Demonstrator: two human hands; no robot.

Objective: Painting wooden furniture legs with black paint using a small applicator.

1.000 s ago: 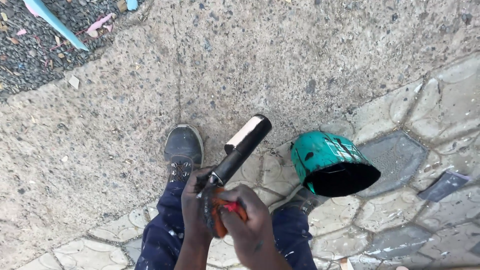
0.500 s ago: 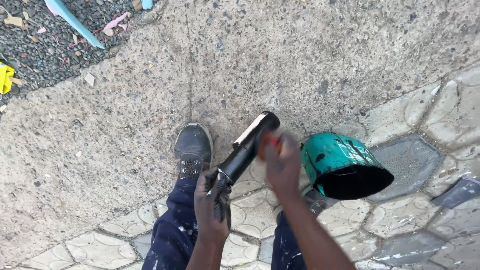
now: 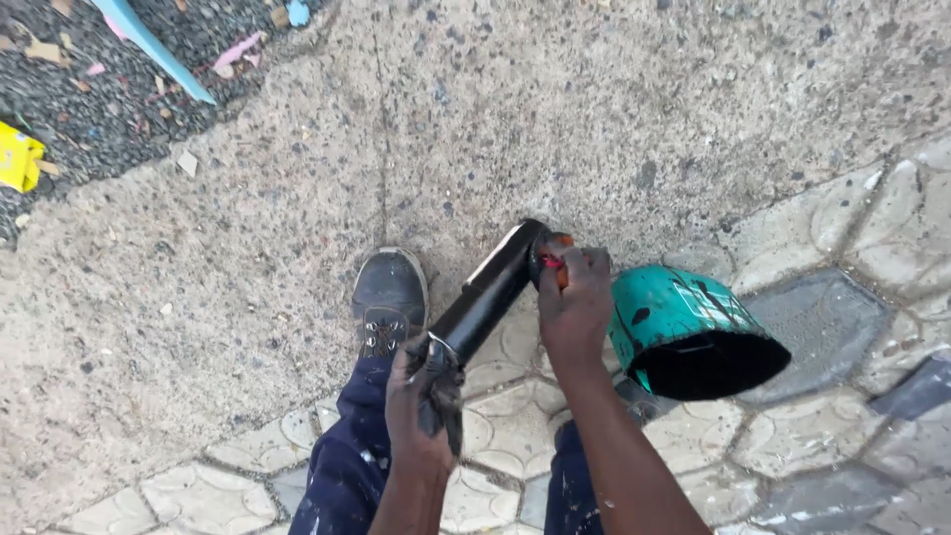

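A crumpled yellow wrapper or packet (image 3: 20, 159) lies at the far left edge on the dark gravel strip, partly cut off by the frame. Near it, scattered on the same gravel along the top left, lie small scraps of litter: a pink torn strip (image 3: 241, 50), a pale blue scrap (image 3: 298, 12) at the top edge, and tan bits (image 3: 45, 50) that may be paper or card; what they come from cannot be told. The teal round metal tin (image 3: 684, 322), lying tilted on the paving at the right, carries a smudged pale printed label (image 3: 715, 302) on its side wall. No signs or screens show.
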